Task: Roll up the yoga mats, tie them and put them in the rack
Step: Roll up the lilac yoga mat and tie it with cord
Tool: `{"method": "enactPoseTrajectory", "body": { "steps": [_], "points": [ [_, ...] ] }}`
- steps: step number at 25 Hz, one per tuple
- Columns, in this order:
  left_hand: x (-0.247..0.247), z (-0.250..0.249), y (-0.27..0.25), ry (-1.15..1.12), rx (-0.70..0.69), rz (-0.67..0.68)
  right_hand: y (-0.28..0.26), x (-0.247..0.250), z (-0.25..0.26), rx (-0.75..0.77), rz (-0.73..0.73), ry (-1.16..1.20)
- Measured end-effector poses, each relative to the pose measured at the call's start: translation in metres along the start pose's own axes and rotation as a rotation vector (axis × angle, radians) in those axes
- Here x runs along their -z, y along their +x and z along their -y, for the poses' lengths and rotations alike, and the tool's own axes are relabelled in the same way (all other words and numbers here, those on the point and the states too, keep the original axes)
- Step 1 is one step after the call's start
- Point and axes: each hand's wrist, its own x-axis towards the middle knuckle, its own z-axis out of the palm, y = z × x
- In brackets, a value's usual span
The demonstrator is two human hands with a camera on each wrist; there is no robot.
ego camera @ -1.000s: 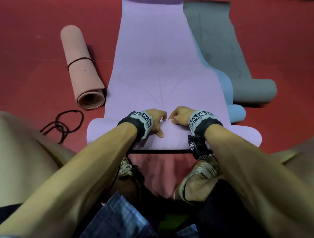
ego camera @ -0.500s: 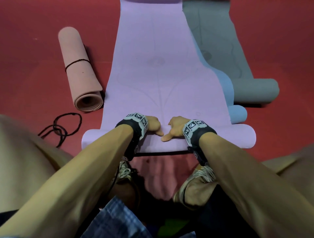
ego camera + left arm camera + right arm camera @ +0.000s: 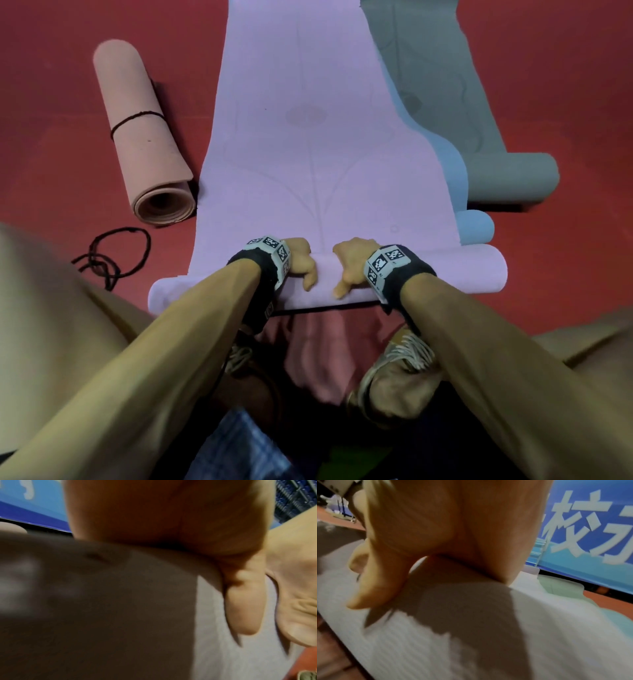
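Two hands sit side by side on top of a purple yoga mat [image 3: 308, 154] that lies on the red floor [image 3: 68, 85]. The near end of the mat is rolled into a fat tube, and the rest runs flat toward 12 o'clock. The left hand [image 3: 299, 262] wraps over the roll with its fingers curled down the far side and its thumb [image 3: 309, 282] pointing back at the person. The right hand [image 3: 352, 263] does the same just beside it, thumb [image 3: 339, 291] flat on the roll. The two hands are close but not touching. From the left wrist view, the left thumb [image 3: 243, 608] presses on the mat, and from the right wrist view, the right hand's palm [image 3: 453, 527] hugs the curve of the roll.

At 10 o'clock lies a pink yoga mat [image 3: 144, 137], rolled up with a black string [image 3: 137, 120] tied round it. A loose black cord [image 3: 116, 260] lies in loops on the floor at 9 o'clock. At 2 o'clock a blue mat [image 3: 452, 178] peeks out from under the purple one, and a grey mat [image 3: 445, 85] lies beside it; both have their near ends rolled. A black strap [image 3: 318, 310] runs just under the purple roll. The person's shoes [image 3: 400, 373] are at 6 o'clock.
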Motion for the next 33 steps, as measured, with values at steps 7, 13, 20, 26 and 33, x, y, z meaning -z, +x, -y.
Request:
{"method": "enactPoseTrajectory", "body": {
  "steps": [7,13,20,26,33],
  "points": [
    [-0.018,0.009,0.0,0.015,-0.078,0.127,0.008,-0.013,-0.006,-0.028,0.13,0.207],
    [-0.027,0.017,0.0,0.192,-0.023,-0.084,0.01,-0.009,-0.008,-0.004,0.115,0.165],
    [-0.021,0.025,0.013,-0.007,-0.051,0.069,-0.008,-0.02,-0.029,-0.033,-0.003,-0.095],
    [-0.036,0.029,0.003,0.25,0.016,0.006,0.011,-0.023,-0.027,-0.072,0.204,0.068],
    [-0.054,0.008,0.004,0.372,0.265,-0.112,0.013,-0.022,-0.028,-0.042,0.165,0.012]
  ]
}}
